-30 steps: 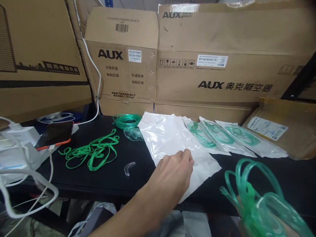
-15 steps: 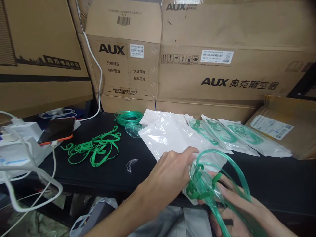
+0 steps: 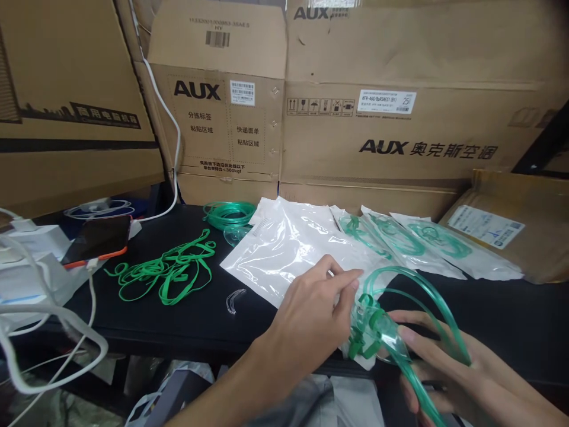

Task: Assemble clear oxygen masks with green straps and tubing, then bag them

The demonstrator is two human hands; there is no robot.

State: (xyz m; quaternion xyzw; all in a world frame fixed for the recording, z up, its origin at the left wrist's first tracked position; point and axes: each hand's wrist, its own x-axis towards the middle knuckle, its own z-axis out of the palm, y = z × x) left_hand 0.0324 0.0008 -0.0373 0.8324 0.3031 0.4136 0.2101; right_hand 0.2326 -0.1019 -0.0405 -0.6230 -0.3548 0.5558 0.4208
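Observation:
A clear oxygen mask (image 3: 391,339) with green straps and green tubing (image 3: 438,296) is at the front right of the table. My right hand (image 3: 448,365) holds it from the right, with the fingers at its side and the tubing looping over the hand. My left hand (image 3: 311,311) is closed just left of the mask, thumb and index finger together at the edge of a white plastic pouch (image 3: 284,255). The pouch lies under the left hand, and its lower corner shows below the mask. How far the mask overlaps the pouch opening is hard to see.
Several packed pouches (image 3: 448,243) lie at the back right, near a taped carton (image 3: 511,216). Green elastic strap (image 3: 178,267), thin metal strips (image 3: 233,301) and coiled tubing (image 3: 226,214) are at left. A phone (image 3: 100,237) and white cables sit far left. Large cartons (image 3: 391,118) stand behind.
The pouch has shifted left and toward me. The mask has turned in my right hand, its green connector now facing up, and the right hand has moved a little rightward with looser fingers.

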